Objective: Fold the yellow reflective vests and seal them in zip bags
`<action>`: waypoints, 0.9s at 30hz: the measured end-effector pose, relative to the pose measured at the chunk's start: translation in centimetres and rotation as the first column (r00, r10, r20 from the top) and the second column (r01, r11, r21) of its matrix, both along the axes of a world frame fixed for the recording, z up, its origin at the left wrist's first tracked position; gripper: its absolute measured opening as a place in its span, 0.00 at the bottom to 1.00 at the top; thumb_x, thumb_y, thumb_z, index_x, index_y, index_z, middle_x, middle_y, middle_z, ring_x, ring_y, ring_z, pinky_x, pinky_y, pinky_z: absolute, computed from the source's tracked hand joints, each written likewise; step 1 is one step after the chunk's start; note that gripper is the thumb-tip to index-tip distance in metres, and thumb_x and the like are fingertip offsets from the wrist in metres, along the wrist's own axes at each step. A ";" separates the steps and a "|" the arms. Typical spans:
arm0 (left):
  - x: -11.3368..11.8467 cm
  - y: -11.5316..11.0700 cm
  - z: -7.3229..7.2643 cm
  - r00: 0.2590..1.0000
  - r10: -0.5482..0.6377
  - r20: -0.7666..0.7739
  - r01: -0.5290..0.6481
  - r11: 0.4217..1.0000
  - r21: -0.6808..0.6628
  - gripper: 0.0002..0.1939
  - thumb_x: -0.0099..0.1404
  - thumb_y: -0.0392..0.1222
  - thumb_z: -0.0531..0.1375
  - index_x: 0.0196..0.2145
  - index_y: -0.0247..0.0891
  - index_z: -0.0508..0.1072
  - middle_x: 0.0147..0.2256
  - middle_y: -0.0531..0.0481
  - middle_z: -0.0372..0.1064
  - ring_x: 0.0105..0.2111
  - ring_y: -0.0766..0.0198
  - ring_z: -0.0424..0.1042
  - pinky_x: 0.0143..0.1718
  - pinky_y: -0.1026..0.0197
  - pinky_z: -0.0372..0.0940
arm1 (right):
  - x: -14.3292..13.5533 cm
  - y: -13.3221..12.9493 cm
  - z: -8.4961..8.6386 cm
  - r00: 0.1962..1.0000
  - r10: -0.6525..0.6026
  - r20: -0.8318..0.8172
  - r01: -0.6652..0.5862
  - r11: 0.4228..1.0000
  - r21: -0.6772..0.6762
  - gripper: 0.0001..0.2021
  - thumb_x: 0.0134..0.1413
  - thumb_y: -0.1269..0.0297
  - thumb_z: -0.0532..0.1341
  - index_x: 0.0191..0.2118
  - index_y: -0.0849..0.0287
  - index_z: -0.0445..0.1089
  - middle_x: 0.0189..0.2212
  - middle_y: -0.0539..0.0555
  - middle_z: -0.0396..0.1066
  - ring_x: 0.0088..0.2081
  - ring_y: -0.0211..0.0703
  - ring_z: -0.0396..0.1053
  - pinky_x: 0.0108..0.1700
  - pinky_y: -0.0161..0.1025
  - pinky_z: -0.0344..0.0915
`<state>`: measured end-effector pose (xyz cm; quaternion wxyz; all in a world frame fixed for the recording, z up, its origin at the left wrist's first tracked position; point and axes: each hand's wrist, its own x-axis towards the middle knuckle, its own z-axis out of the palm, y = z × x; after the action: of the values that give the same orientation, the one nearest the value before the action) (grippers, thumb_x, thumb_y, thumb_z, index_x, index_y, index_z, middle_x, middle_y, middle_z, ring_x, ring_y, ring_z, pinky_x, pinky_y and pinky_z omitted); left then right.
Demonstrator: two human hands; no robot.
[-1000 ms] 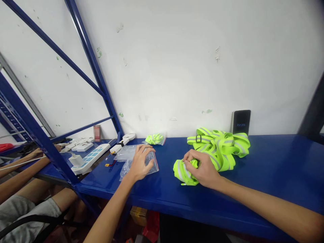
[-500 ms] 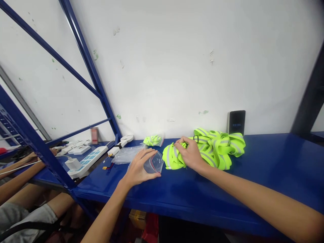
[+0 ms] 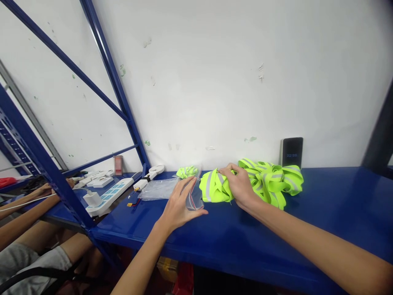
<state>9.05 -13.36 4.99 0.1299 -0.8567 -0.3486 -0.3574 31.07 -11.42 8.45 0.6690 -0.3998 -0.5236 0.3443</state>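
A small clear zip-lock bag with a red-lined mouth is held by my left hand, thumb and fingers parted around it. The bag's mouth faces right and touches or nearly touches a folded neon-yellow reflective strap. My right hand grips that strap bundle from behind, fingers pinched on its top. Behind my right wrist lies a loose heap of similar straps with silver stripes. Beyond my left hand rests a bagged strap. Flat clear bags lie left of my left hand.
A phone leans against the wall at the back right. Left of the bags are a small white fan, a wired connector and a power strip. A blue rack post stands before a co-worker's hands.
My left hand with the bag has moved right, closer to the strap bundle. The bundle now meets or nearly meets the bag's mouth. The view has shifted slightly.
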 end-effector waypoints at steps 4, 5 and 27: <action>0.3 -0.2 0.0 1.000 0.029 0.010 -0.030 0.998 0.048 0.48 0.54 0.58 0.66 0.65 0.42 0.50 0.60 0.37 0.56 0.60 0.47 0.57 0.60 0.44 0.57 | -0.2 -0.1 0.0 0.999 -0.002 -0.042 0.001 1.000 -0.013 0.13 0.46 0.62 0.61 0.19 0.56 0.56 0.18 0.45 0.61 0.25 0.39 0.61 0.31 0.36 0.57; 0.5 -0.3 0.0 0.999 0.038 0.020 -0.039 0.997 0.065 0.48 0.54 0.58 0.66 0.65 0.42 0.50 0.60 0.37 0.56 0.60 0.47 0.57 0.60 0.44 0.57 | -0.2 -0.2 -0.1 1.000 -0.009 -0.021 0.009 1.000 0.016 0.13 0.46 0.63 0.61 0.19 0.56 0.57 0.19 0.45 0.62 0.27 0.39 0.62 0.33 0.36 0.58; 6.0 -0.1 -0.1 0.978 0.203 0.046 -0.200 0.978 -0.060 0.62 0.43 0.68 0.66 0.66 0.35 0.44 0.62 0.33 0.54 0.62 0.40 0.55 0.62 0.37 0.48 | -0.5 -1.3 -1.3 0.972 -0.072 0.225 0.012 0.966 0.259 0.09 0.56 0.59 0.59 0.32 0.58 0.71 0.32 0.52 0.74 0.38 0.47 0.71 0.44 0.40 0.63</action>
<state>15.08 -13.42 4.87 0.1326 -0.8107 -0.4465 -0.3547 30.54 -12.71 7.11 0.6562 -0.3589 -0.6295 0.2104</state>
